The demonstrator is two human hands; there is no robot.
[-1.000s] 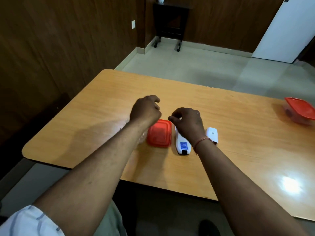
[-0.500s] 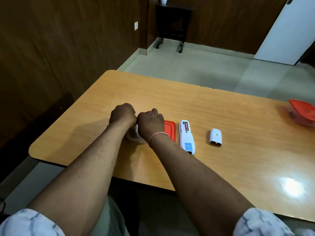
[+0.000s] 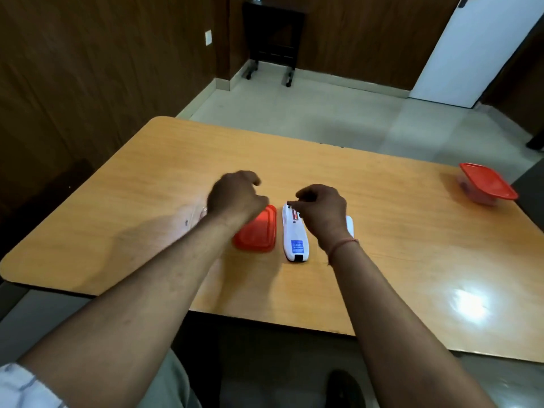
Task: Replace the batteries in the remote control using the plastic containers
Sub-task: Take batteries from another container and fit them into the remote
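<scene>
So half a second back both hands were bunched together over the clear container off to the left, and now they've split apart again: the right hand (image 3: 322, 212) has swung back over to the remote (image 3: 294, 235), which lies back-side up on the table (image 3: 412, 231) with its battery bay open at the far end. The fingertips (image 3: 291, 205) are pinched together right above that open bay, and honestly I can't tell if there's a battery in the pinch, it's too small and dark to make out. There's something red showing in the bay, so one cell looks to be seated already. The left hand (image 3: 235, 195) hovers loosely curled over the far corner of the red lid (image 3: 257, 232), which lies flat just left of the remote; I can't see it holding anything either. The clear tub (image 3: 195, 212) it came from is barely visible behind the left wrist. The remote's white cover (image 3: 349, 226) peeks out just right of the remote, mostly hidden by the right wrist. The other red-lidded container (image 3: 485, 184) sits far off near the right edge, untouched. My guess: a fresh battery just got fetched and is about to go in, so we're mid-swap, cover still to go on.
</scene>
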